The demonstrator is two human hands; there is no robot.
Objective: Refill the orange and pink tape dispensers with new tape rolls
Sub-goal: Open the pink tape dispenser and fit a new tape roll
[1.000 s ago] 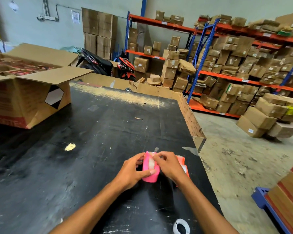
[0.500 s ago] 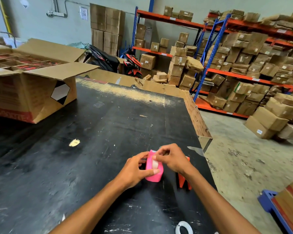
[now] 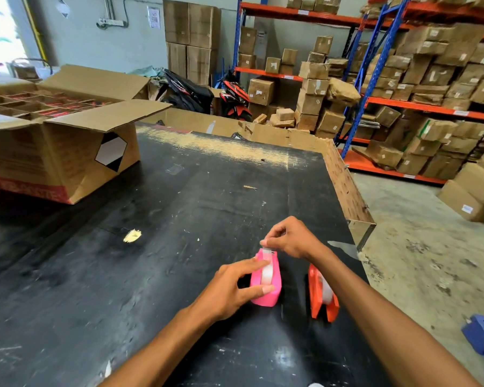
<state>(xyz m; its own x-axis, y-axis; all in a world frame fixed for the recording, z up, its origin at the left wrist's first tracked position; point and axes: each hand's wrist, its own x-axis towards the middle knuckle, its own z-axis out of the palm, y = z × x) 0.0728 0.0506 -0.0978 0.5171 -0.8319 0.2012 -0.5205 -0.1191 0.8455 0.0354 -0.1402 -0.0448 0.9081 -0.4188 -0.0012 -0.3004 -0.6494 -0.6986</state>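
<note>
A pink tape dispenser (image 3: 271, 286) stands on the black table (image 3: 165, 219) with a clear tape roll (image 3: 266, 273) seated in it. My left hand (image 3: 235, 289) grips its near side, thumb and fingers around the body. My right hand (image 3: 289, 238) pinches the free end of the tape at the dispenser's far tip, by the cutter. An orange tape dispenser (image 3: 320, 294) stands just to the right, also with a clear roll in it, partly behind my right forearm.
A large open cardboard box (image 3: 62, 152) sits at the table's far left. The table's right edge (image 3: 355, 213) drops to the concrete floor. Shelves of cartons (image 3: 403, 107) fill the back right. A white ring (image 3: 315, 384) peeks in at the bottom edge.
My right hand has lifted off the pink dispenser's top and moved to its far tip, drawing the tape end along. The orange dispenser now shows more fully. The camera has moved closer.
</note>
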